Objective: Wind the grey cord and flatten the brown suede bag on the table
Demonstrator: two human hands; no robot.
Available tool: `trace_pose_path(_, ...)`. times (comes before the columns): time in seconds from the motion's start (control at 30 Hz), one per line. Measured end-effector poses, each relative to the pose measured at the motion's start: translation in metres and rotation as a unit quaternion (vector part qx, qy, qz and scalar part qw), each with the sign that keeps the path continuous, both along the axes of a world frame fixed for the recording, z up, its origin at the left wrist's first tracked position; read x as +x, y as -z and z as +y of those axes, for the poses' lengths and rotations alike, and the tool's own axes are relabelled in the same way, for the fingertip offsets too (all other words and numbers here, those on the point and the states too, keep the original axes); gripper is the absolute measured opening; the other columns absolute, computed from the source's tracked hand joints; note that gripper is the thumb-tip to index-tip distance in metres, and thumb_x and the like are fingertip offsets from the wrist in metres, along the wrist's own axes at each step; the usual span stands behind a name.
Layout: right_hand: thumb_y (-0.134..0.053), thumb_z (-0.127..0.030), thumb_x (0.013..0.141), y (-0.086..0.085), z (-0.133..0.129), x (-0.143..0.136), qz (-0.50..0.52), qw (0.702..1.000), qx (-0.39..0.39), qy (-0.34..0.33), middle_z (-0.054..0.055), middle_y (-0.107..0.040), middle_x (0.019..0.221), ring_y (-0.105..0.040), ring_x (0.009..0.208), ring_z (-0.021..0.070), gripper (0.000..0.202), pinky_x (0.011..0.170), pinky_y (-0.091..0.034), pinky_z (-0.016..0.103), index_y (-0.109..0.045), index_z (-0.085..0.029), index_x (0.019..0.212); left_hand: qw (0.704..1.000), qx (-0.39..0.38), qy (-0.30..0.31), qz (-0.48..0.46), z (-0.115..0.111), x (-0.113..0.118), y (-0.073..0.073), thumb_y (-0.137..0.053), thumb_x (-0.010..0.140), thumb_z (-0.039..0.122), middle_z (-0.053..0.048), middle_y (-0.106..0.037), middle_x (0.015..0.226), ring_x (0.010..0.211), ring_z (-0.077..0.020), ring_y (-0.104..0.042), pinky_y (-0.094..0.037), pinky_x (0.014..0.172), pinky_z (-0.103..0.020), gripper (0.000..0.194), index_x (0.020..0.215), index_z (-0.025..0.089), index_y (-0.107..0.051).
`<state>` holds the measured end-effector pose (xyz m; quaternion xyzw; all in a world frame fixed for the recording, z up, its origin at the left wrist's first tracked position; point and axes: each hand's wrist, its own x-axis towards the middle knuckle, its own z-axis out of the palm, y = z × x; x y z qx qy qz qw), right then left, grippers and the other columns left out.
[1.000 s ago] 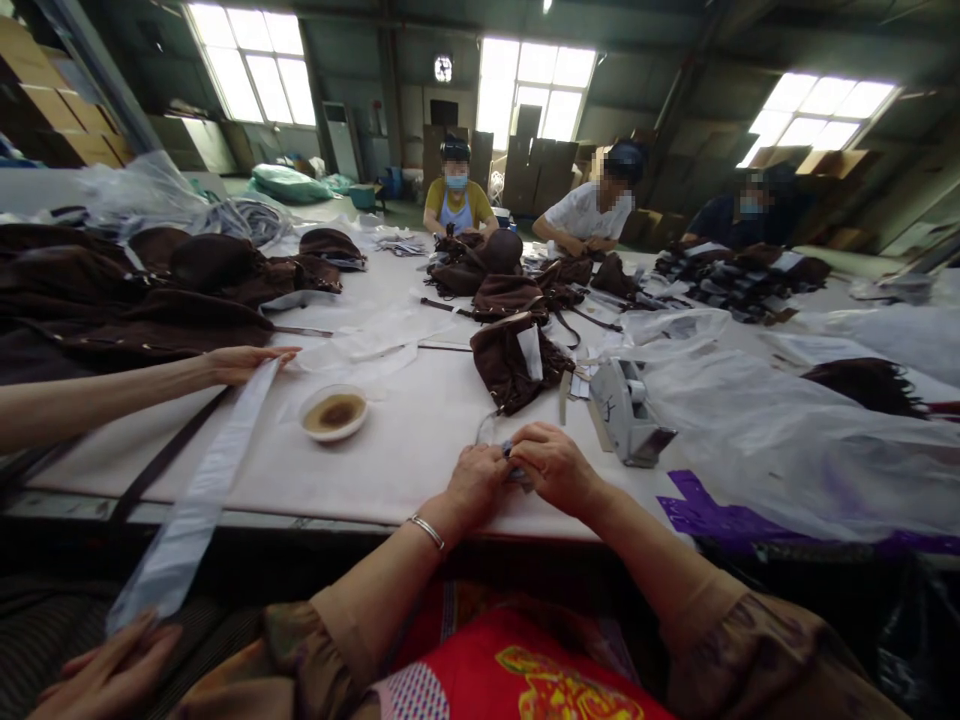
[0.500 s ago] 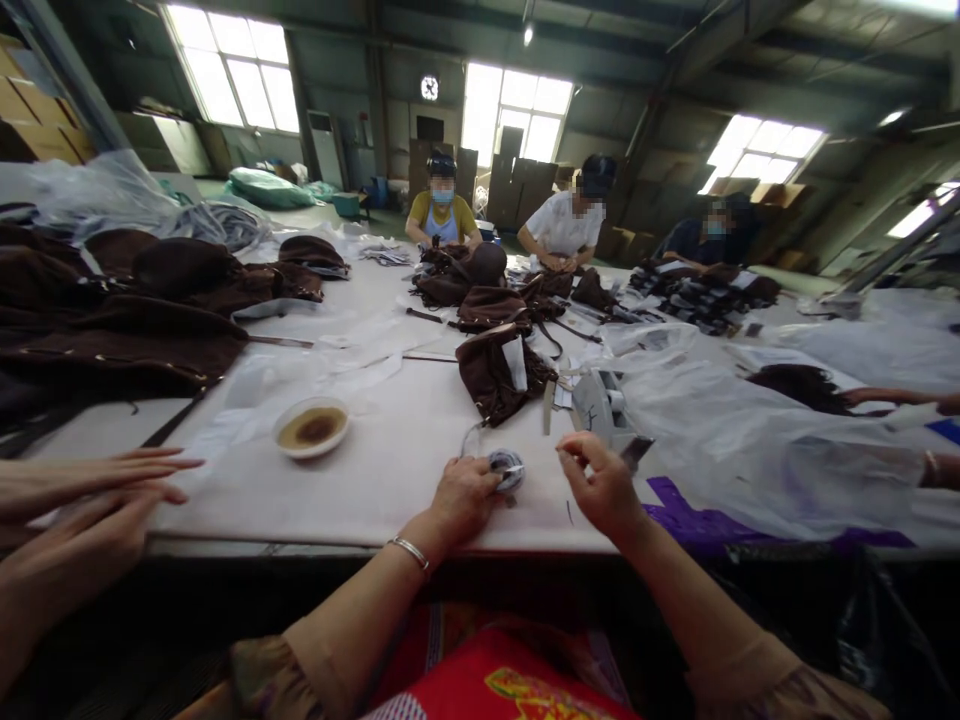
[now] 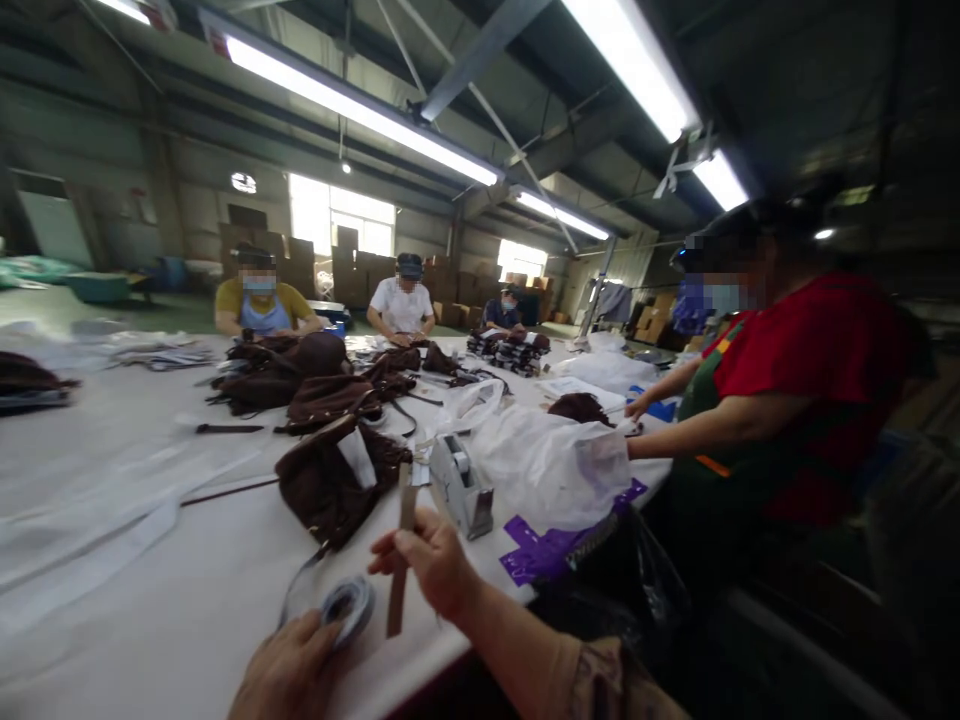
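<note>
My left hand point(image 3: 289, 665) is closed on a coiled grey strap point(image 3: 349, 610), whose loose end runs up toward a dark brown bag point(image 3: 337, 485) with a white paper on it. To the right, my right hand point(image 3: 431, 560) is raised over the table edge, fingers curled beside a flat tan strip point(image 3: 401, 590). The strip stands between the hand and the coil; whether the fingers grip it is hard to tell. A grey tape dispenser point(image 3: 461, 485) sits just beyond my right hand.
More brown bags point(image 3: 330, 395) are piled on the white table point(image 3: 150, 620). Clear plastic point(image 3: 540, 460) and a purple piece point(image 3: 551, 550) lie at the right. A person in red point(image 3: 795, 380) reaches into the plastic; other people work across the table.
The view has swung to the right and up. My right hand has come nearer the coil, and the tan strip now stands beside its fingers. The neighbour's hands at left have left view.
</note>
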<state>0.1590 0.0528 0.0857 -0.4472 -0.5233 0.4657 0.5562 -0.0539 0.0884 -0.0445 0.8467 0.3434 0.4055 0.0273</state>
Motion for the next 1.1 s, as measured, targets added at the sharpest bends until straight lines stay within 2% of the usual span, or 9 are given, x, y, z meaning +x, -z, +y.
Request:
trace_pose_path(0.03, -0.067, -0.050, 0.072, 0.003, -0.006, 0.005, 0.023, 1.000, -0.020, -0.004, -0.005, -0.068, 0.068, -0.071, 0.067, 0.0227, 0.024, 0.067, -0.059, 0.041, -0.058, -0.029, 0.078, 1.000, -0.024, -0.015, -0.006, -0.007, 0.000, -0.011, -0.047, 0.087, 0.032, -0.002, -0.065, 0.074, 0.063, -0.0231, -0.063, -0.051, 0.058, -0.035, 0.022, 0.086, 0.032, -0.069)
trace_pose_path(0.2, -0.069, -0.043, 0.075, 0.036, -0.026, 0.009, 0.085, 0.991, -0.099, -0.018, -0.004, -0.060, 0.059, -0.061, 0.053, 0.0139, 0.028, 0.054, -0.053, 0.026, -0.052, -0.021, 0.079, 0.972, -0.221, -0.060, -0.050, -0.018, 0.006, -0.064, -0.052, 0.091, 0.038, -0.001, -0.058, 0.068, 0.065, -0.0178, -0.057, -0.046, 0.062, -0.030, 0.032, 0.065, 0.020, -0.057)
trace_pose_path(0.37, -0.073, -0.044, 0.071, 0.039, -0.035, -0.019, 0.131, 0.978, -0.159, -0.013, -0.010, -0.045, 0.056, -0.031, 0.036, 0.0040, 0.038, 0.032, -0.022, 0.016, -0.053, -0.019, 0.092, 0.953, -0.281, -0.046, -0.102, -0.026, 0.011, -0.083, -0.055, 0.092, 0.033, -0.001, -0.058, 0.071, 0.069, -0.0149, -0.053, -0.043, 0.065, -0.026, 0.027, 0.073, 0.016, -0.060)
trace_pose_path(0.47, -0.075, -0.055, 0.070, 0.036, -0.029, -0.033, 0.130, 0.969, -0.207, -0.035, -0.010, -0.043, 0.053, -0.026, 0.035, 0.0025, 0.045, 0.032, -0.017, 0.016, -0.051, -0.019, 0.083, 0.965, -0.244, -0.035, -0.087, -0.037, 0.018, -0.084, -0.055, 0.093, 0.028, -0.003, -0.059, 0.077, 0.074, -0.0158, -0.055, -0.045, 0.070, -0.027, 0.024, 0.074, 0.016, -0.061)
trace_pose_path(0.57, -0.075, -0.059, 0.071, 0.038, -0.017, -0.037, 0.131, 0.951, -0.276, -0.042, -0.011, -0.038, 0.049, -0.022, 0.033, 0.0019, 0.049, 0.032, -0.011, 0.016, -0.046, -0.020, 0.074, 0.981, -0.187, -0.056, 0.007, -0.044, 0.024, -0.080, -0.057, 0.092, 0.022, -0.005, -0.059, 0.081, 0.076, -0.0177, -0.056, -0.046, 0.070, -0.028, 0.017, 0.078, 0.016, -0.063)
trace_pose_path(0.7, -0.070, -0.044, 0.081, 0.048, -0.009, -0.035, 0.119, 0.921, -0.369, -0.033, -0.011, -0.033, 0.044, -0.020, 0.032, 0.0025, 0.035, 0.032, -0.008, 0.016, -0.048, -0.018, 0.069, 0.975, -0.112, -0.079, 0.174, -0.047, 0.026, -0.074, -0.059, 0.091, 0.022, -0.007, -0.060, 0.084, 0.078, -0.0211, -0.058, -0.048, 0.071, -0.031, 0.009, 0.085, 0.016, -0.064)
trace_pose_path(0.8, -0.063, -0.035, 0.084, 0.055, -0.013, -0.034, 0.109, 0.917, -0.383, -0.019, -0.009, -0.035, 0.043, -0.021, 0.031, 0.0032, 0.028, 0.031, -0.008, 0.016, -0.048, -0.018, 0.067, 0.965, -0.088, -0.077, 0.233, -0.049, 0.026, -0.071, -0.055, 0.093, 0.019, -0.008, -0.060, 0.085, 0.075, -0.0215, -0.058, -0.050, 0.069, -0.033, 0.011, 0.086, 0.017, -0.063)
trace_pose_path(1.0, -0.059, -0.036, 0.081, 0.055, -0.021, -0.032, 0.161, 0.925, -0.345, -0.011, -0.012, -0.028, 0.044, -0.017, 0.033, 0.0035, 0.025, 0.033, -0.011, 0.016, -0.042, -0.021, 0.068, 0.987, -0.038, -0.078, 0.135, -0.055, 0.028, -0.062, -0.057, 0.094, 0.025, -0.010, -0.056, 0.096, 0.085, -0.0227, -0.056, -0.054, 0.076, -0.036, 0.009, 0.098, 0.018, -0.060)
trace_pose_path(1.1, -0.060, -0.040, 0.078, 0.055, -0.021, -0.032, 0.188, 0.925, -0.331, -0.015, -0.012, -0.030, 0.047, -0.017, 0.034, 0.0033, 0.026, 0.033, -0.012, 0.016, -0.043, -0.021, 0.072, 0.996, -0.032, -0.057, 0.061, -0.055, 0.025, -0.059, -0.055, 0.094, 0.024, -0.013, -0.054, 0.112, 0.102, -0.0254, -0.055, -0.055, 0.088, -0.040, 0.021, 0.114, 0.017, -0.057)
